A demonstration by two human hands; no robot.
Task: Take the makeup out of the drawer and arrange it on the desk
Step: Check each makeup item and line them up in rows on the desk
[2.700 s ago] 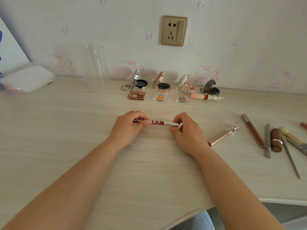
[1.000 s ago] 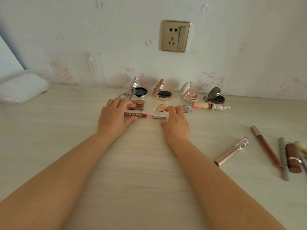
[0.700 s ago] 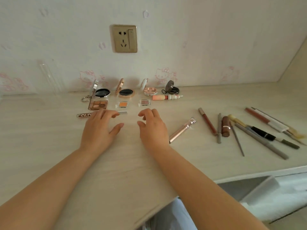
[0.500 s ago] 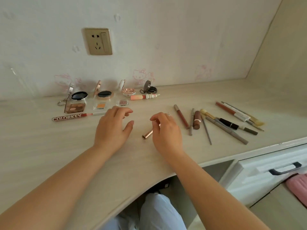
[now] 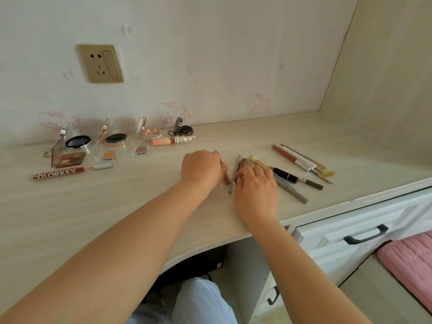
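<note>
- A knee in pale cloth shows at 6 o'clock, under the desk edge.
- A white drawer with a dark handle sits at 4 o'clock, shut; a pink cushion lies beside it, further right.
- Both forearms reach from the bottom edge toward the middle of the desk.
- The right hand lies palm down at about 3 o'clock from centre, fingers curled in on a brown tube and touching it; I cannot tell whether it grips.
- A grey pencil lies just left of that hand, in the gap between the two hands.
- The left hand lies just left of the pencil, fingers curled down and narrow over a reddish stick whose lower end shows by the thumb side; a firm hold cannot be told.
- Right of the right hand, toward 2 o'clock, lie loose sticks and brushes: a black tube, a long grey pen, a pale-tipped brush, a red-and-white pen.
- At 9 o'clock lies a red COLORKEY gloss, flat, apart from the hands.
- Behind it sits a brown palette, then an orange pan and a pink pan.
- Along the wall, at 10 to 11 o'clock, stand four open compacts in a row, with a peach-and-white tube lying before the right two.
- A gold socket is on the wall above.
</note>
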